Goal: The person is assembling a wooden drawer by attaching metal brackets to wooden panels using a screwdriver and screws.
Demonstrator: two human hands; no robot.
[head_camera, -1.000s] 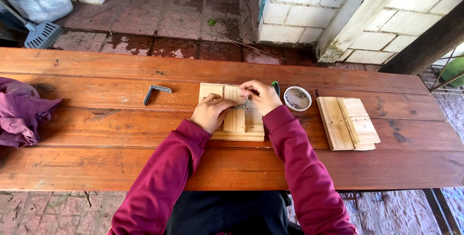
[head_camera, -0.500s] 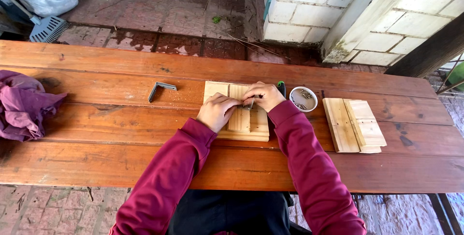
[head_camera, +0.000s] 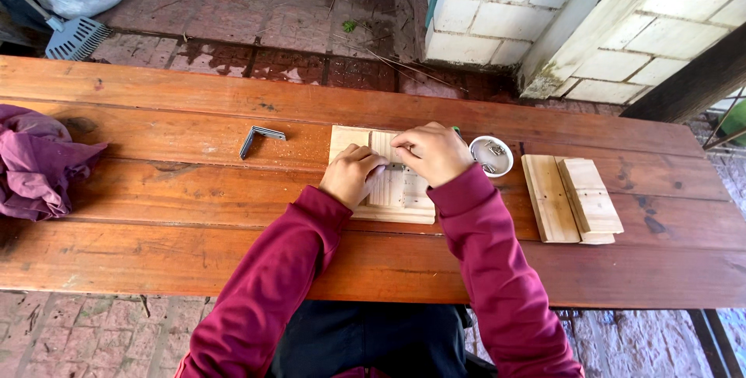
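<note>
A pale wooden board assembly (head_camera: 388,188) lies flat at the middle of the brown plank table (head_camera: 155,215). My left hand (head_camera: 351,174) rests on its left part, fingers curled down against the wood. My right hand (head_camera: 432,153) sits on its upper right part, fingertips pinched together on the top slat; whether something small is held between them is hidden. Both arms wear dark red sleeves. A small white cup (head_camera: 491,155) with metal screws inside stands just right of my right hand.
A grey metal angle bracket (head_camera: 260,138) lies left of the boards. Two stacked pale wood pieces (head_camera: 571,199) lie to the right. A purple cloth (head_camera: 35,162) is bunched at the table's left end. White block wall and brick floor lie beyond.
Both hands stay on the board assembly with only small shifts of the fingers. The view has tilted slightly, so the table sits a little lower in frame.
</note>
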